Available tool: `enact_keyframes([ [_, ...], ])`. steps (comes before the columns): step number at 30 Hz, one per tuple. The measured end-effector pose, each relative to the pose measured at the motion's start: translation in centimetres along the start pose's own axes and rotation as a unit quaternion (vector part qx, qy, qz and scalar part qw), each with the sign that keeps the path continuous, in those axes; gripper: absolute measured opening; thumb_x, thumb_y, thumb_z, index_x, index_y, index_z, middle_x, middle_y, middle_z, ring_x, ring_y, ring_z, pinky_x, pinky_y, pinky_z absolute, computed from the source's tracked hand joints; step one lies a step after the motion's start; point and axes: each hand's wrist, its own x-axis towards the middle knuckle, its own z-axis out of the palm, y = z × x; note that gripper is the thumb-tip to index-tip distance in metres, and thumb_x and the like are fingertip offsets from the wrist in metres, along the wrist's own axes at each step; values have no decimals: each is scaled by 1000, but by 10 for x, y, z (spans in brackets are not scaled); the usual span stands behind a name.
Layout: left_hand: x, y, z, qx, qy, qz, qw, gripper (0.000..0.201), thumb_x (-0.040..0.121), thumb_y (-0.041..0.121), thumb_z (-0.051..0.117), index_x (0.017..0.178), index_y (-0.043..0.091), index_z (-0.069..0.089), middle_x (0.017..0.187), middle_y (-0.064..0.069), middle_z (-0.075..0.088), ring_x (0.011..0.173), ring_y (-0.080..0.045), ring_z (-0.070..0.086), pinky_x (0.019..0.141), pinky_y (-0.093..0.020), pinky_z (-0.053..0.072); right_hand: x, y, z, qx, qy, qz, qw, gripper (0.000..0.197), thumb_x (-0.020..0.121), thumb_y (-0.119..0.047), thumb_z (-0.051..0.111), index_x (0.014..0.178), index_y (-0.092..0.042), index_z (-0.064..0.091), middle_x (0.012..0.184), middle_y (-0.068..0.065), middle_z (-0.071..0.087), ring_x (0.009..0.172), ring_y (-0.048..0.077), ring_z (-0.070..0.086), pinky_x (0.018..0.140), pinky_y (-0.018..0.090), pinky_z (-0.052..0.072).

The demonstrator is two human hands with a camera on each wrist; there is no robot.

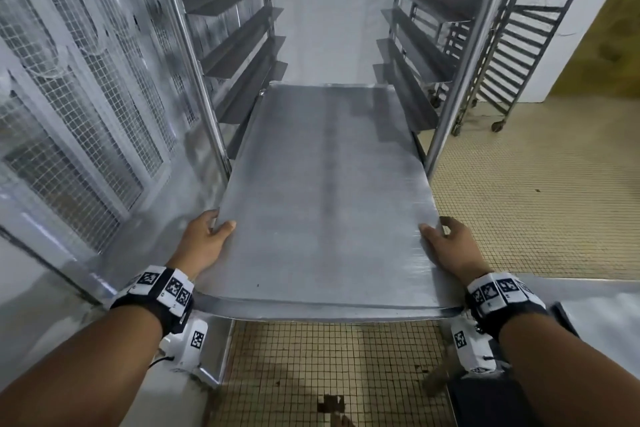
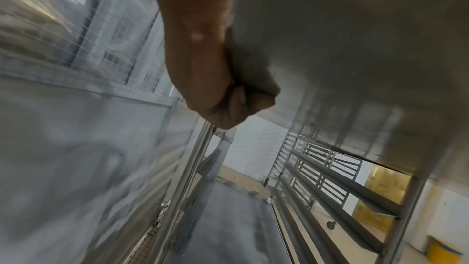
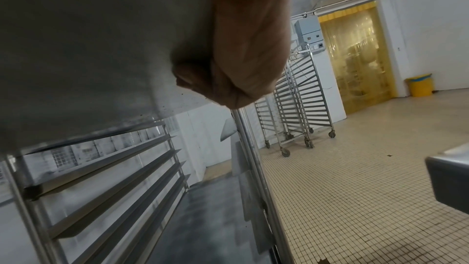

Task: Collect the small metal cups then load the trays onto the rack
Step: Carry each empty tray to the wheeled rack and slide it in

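Observation:
A large flat metal tray (image 1: 322, 191) lies level between the side rails of a steel rack (image 1: 194, 55), its far end inside the rack and its near end sticking out towards me. My left hand (image 1: 207, 239) grips the tray's left edge, thumb on top and fingers (image 2: 248, 95) curled underneath. My right hand (image 1: 446, 243) grips the right edge the same way, fingers (image 3: 200, 79) curled under the tray's underside (image 3: 88, 37). No small metal cups are in view. Another tray (image 2: 228, 218) lies lower in the rack.
Angled runners (image 1: 242, 48) line both sides of the rack above the tray. Empty wheeled racks (image 3: 294, 111) stand at the right on the tiled floor (image 1: 536, 201). A mesh-panelled metal wall (image 1: 69, 114) runs along the left. A yellow bin (image 3: 420, 84) stands by a yellow strip curtain (image 3: 355, 53).

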Motion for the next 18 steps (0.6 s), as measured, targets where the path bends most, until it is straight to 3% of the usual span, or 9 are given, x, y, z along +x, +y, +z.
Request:
enact_keyframes([
  [2,32,-21,5,4,9,4,1000,78,76,64,70,133,11,58,123,-7,69,110,-22,67,100,-49,52,14,-6,0,-3,-3,3,1000,39,92,-43,63,116,-13,62,98,3,68,87,23,64,80,31,45],
  [3,47,-33,7,11,7,1,1000,83,73,68,68,133,12,58,123,-8,69,109,-22,68,99,-49,52,22,-8,0,0,-5,3,1000,39,92,-43,63,116,-12,62,98,4,69,86,22,64,79,31,45],
  [8,48,-6,10,18,-4,8,1000,52,89,41,70,128,8,60,117,-10,71,104,-24,69,97,-49,53,36,-13,-2,3,-5,4,1000,39,92,-43,63,115,-12,64,102,5,71,87,21,66,78,30,45],
  [9,50,-6,8,21,-11,5,1000,52,89,43,70,128,9,61,116,-9,71,102,-25,70,96,-49,54,37,-15,-1,4,-5,5,1000,40,91,-43,64,115,-12,64,102,5,71,87,21,66,76,29,44],
  [12,58,-10,6,24,-5,-6,1000,78,72,71,69,128,16,61,118,-5,71,101,-22,70,94,-48,55,37,-20,-3,5,-7,11,1000,43,90,-45,64,116,-11,64,103,6,71,86,22,65,70,28,45],
  [14,55,-3,2,22,-18,-5,1000,61,76,61,71,118,17,66,112,-3,73,98,-22,71,94,-47,55,35,-22,-5,1,-9,18,1000,47,90,-47,64,119,-10,63,103,5,69,88,22,63,74,30,44],
  [16,52,2,-2,22,-16,-14,1000,41,86,45,73,115,16,66,111,-8,72,97,-24,69,94,-46,55,30,-24,-9,-6,-20,31,999,55,90,-52,62,124,-9,60,105,7,67,85,21,61,70,29,44],
  [18,48,3,-7,21,-20,-23,999,52,86,43,74,126,11,63,117,-12,70,101,-26,68,96,-45,53,22,-25,-12,-2,-30,42,999,62,90,-57,59,130,-9,56,111,9,66,85,19,61,67,28,45],
])
